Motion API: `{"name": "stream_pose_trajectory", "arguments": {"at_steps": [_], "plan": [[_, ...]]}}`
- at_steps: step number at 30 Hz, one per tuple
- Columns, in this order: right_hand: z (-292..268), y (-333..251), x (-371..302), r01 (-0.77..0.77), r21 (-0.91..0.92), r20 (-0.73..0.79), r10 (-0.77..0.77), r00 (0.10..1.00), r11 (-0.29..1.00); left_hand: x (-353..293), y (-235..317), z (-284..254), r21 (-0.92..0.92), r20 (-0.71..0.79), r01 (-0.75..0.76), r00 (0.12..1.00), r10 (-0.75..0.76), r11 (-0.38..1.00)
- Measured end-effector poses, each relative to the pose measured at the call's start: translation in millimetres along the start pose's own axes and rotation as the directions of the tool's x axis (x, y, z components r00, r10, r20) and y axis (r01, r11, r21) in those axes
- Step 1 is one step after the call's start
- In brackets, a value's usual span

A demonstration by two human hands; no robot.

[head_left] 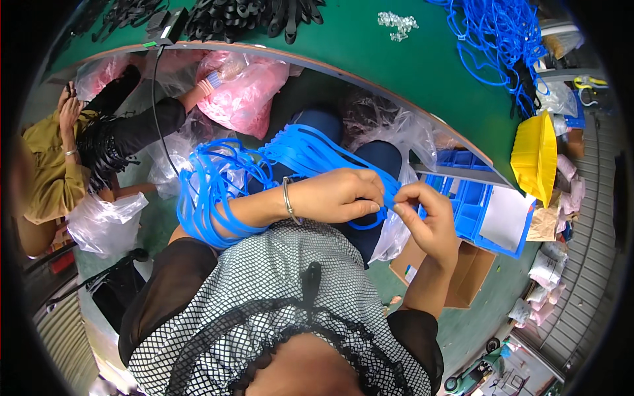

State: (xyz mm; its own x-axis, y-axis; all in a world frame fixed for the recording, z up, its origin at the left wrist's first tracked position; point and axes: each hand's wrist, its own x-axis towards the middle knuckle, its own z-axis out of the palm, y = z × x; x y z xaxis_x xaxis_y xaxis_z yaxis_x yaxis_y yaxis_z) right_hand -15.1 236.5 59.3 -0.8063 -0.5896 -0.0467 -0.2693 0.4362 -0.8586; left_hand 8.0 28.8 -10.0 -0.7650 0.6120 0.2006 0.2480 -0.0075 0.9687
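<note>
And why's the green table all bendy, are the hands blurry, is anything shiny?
Head view: the fisheye lens bends the green table and leaves black corners; head view: the left hand and right hand look fairly sharp; head view: white glints show on the clear plastic bag.

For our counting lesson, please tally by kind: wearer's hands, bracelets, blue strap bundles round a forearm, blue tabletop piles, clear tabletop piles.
Left hand and right hand: 2
Bracelet: 1
Forearm strap bundle: 1
Blue pile: 1
Clear pile: 1
Total: 6

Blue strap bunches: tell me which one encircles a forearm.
The bunch around the left forearm; another drapes over the lap, a third lies on the green table.
</note>
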Motion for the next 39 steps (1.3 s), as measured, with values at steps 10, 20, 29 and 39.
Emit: {"name": "stream_pose_trajectory", "arguments": {"at_steps": [10, 20, 29, 39], "plan": [[-2.1, 0.3, -2.4, 0.152, 0.696, -0.054, -0.16, 0.986, 0.702, -14.9, 5.5, -31.2, -0.139, -0.183, 0.062, 0.979, -0.087, 0.988], [33.3, 10.3, 30.0, 0.019, 0.546, -0.003, -0.02, 1.0, 0.838, -24.3, 23.7, -39.9, -0.55, -0.157, 0.15, 0.948, -0.278, 0.822], [41.0, 15.1, 33.1, -0.326, 0.724, 0.275, 0.179, 0.945, 0.608, -27.8, 21.3, -42.6, -0.546, -0.122, 0.184, 0.948, -0.294, 0.817], [46.4, 14.8, 39.5, -0.284, 0.614, 0.292, 0.123, 0.949, 0.736, -30.5, 8.9, -41.0, -0.435, -0.049, 0.261, 0.949, -0.312, 0.862]]}}
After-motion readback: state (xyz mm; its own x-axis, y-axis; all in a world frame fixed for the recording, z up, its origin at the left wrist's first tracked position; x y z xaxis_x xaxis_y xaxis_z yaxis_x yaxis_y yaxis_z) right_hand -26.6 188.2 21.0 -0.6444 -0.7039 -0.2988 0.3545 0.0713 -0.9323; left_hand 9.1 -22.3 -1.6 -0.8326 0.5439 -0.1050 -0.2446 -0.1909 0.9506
